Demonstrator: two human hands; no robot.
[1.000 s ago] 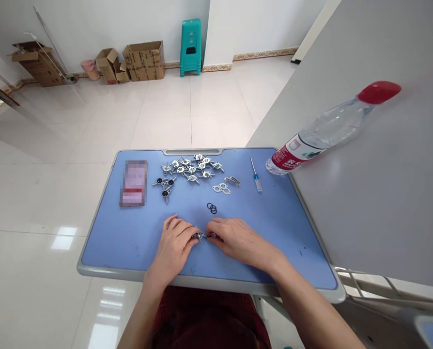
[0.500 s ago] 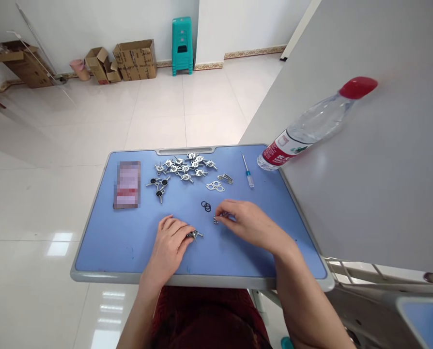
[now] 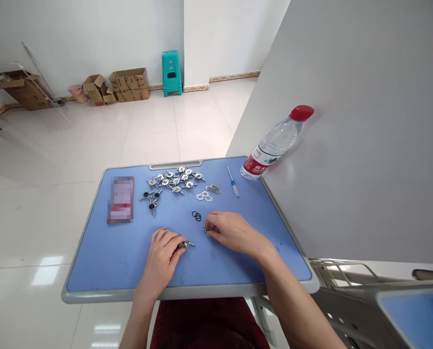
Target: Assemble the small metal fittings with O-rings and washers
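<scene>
My left hand [image 3: 163, 254] rests on the blue table [image 3: 103, 252], its fingers pinching a small metal fitting [image 3: 186, 245] whose tip sticks out to the right. My right hand [image 3: 231, 232] lies a little to the right, fingertips closed on a small metal part [image 3: 206, 228]. Just beyond it lie black rubber rings [image 3: 196, 215]. Farther back sit flat metal plates [image 3: 204, 196], a pile of several metal fittings [image 3: 176, 178] and three fittings with black rings [image 3: 151, 198].
A small blue-handled screwdriver [image 3: 233, 183] lies at the back right, beside a water bottle [image 3: 274, 143] with a red cap. A blurred card [image 3: 121, 199] lies at the left. A grey partition [image 3: 347, 145] borders the table's right. Cardboard boxes [image 3: 129, 83] and a teal stool [image 3: 171, 67] stand by the far wall.
My right hand has pulled away from my left, taking a small part up and to the right towards the black rings. The left hand stays put. The view has tilted up.
</scene>
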